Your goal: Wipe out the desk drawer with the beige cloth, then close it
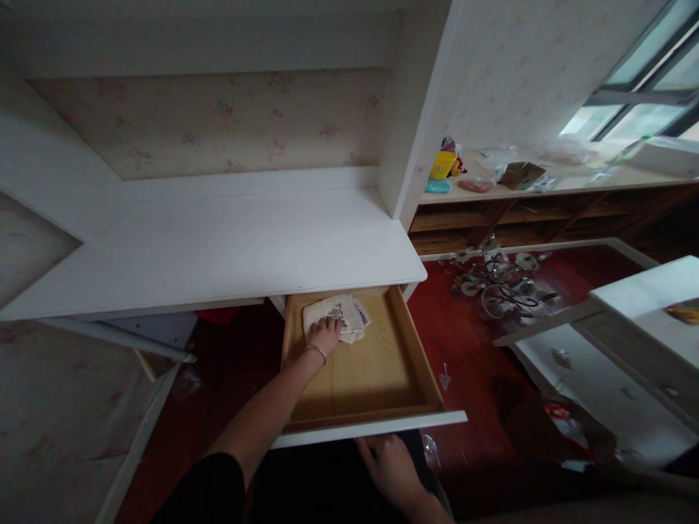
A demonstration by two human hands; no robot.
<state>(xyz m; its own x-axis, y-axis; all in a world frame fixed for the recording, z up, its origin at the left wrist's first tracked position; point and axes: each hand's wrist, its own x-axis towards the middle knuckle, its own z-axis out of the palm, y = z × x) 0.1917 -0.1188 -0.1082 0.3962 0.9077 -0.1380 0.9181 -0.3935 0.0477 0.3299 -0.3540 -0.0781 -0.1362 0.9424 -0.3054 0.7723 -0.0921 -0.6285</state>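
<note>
A wooden drawer (pixel 407 342) with a white front stands pulled out from under a white desk (pixel 218 247). My left hand (pixel 323 337), with a bracelet on the wrist, reaches into the drawer and presses on a folded cream cloth (pixel 346 313) with a dark print at the drawer's back. My right hand (pixel 389 466) sits just under the drawer's white front edge, fingers curled against its underside.
A wooden shelf (pixel 546 193) at the right carries a yellow cup, a brown box and clutter. A metal chandelier (pixel 499 280) lies on the red floor. White furniture (pixel 644 306) stands at the right. A window is at the upper right.
</note>
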